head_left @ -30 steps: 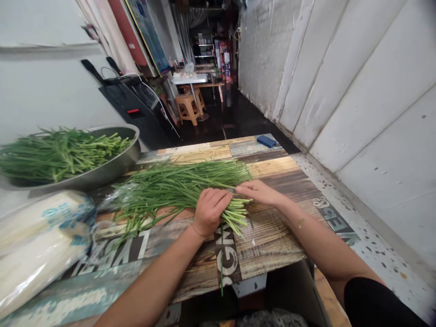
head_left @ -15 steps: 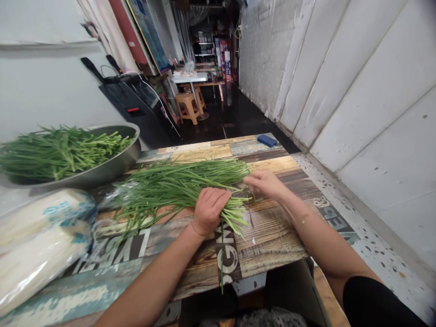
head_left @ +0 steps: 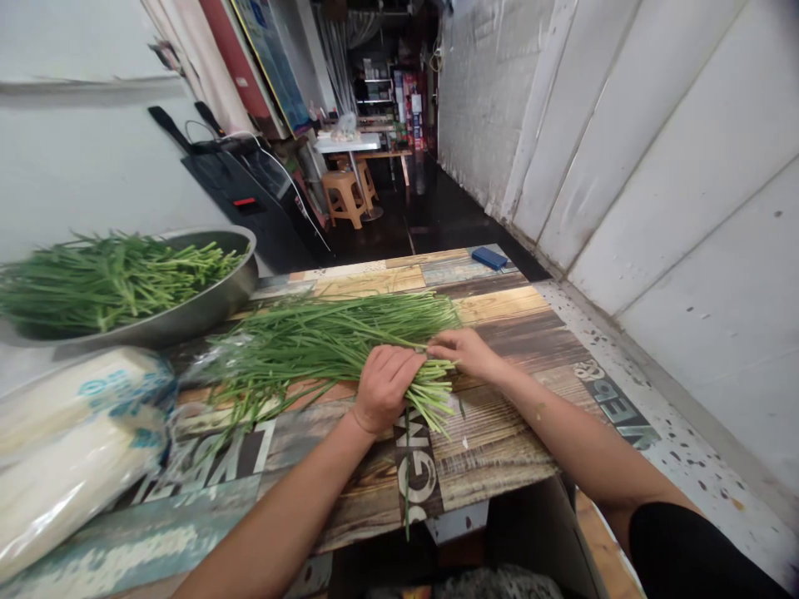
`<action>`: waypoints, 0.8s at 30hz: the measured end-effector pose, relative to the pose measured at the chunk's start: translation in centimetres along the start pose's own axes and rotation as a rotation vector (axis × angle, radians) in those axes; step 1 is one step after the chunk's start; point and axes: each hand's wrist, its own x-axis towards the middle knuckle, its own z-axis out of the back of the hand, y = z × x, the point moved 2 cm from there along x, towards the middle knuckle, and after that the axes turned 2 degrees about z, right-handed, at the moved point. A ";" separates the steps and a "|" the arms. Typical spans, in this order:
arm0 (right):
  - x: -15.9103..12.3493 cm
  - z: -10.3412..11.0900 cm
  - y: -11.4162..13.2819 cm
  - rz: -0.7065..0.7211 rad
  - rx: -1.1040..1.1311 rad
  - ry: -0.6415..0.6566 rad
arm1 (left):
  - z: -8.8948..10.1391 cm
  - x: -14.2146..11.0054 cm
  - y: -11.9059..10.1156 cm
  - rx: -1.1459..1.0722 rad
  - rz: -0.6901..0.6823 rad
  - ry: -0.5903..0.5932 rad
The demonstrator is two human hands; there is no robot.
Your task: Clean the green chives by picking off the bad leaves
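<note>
My left hand (head_left: 388, 387) is wrapped round a small bunch of garlic chives (head_left: 432, 398), whose pale cut ends stick out to the right. Close beside it, my right hand (head_left: 460, 353) pinches at the stem ends with thumb and forefinger; a thin stalk seems to be between the fingertips. Behind both hands a larger pile of chives (head_left: 349, 320) lies across the table, leaves to the left and stems to the right. One loose chive leaf (head_left: 407, 491) hangs over the front edge of the table.
A metal basin (head_left: 243, 279) heaped with more chives stands at the left. In front of it lies a clear plastic bag (head_left: 81, 449) with white contents. A small blue box (head_left: 489, 258) rests at the far right corner of the patterned table (head_left: 499, 433).
My right hand has moved left and slightly down, from the ends of the larger pile to the bunch by my left hand. The left hand has hardly moved.
</note>
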 end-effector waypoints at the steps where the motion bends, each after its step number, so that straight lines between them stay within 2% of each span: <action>1: 0.0 0.4 -0.1 0.012 -0.010 -0.032 | 0.0 0.0 0.0 0.004 0.000 0.006; 4: -0.1 2.3 0.4 0.086 -0.019 -0.135 | 0.1 0.3 -0.3 0.035 0.012 0.018; 7: -0.3 3.4 1.1 0.150 0.008 -0.083 | -0.1 0.7 -0.3 0.080 0.050 0.029; 10: -0.5 3.3 1.7 0.183 -0.008 -0.001 | -0.3 0.7 -0.2 0.089 0.052 0.051; 17: -0.6 3.2 1.5 0.019 0.058 0.012 | -0.5 0.5 -0.1 0.089 0.048 0.076; 24: -0.7 3.1 1.6 -0.055 0.107 0.007 | -0.6 0.6 -0.2 0.077 0.044 0.087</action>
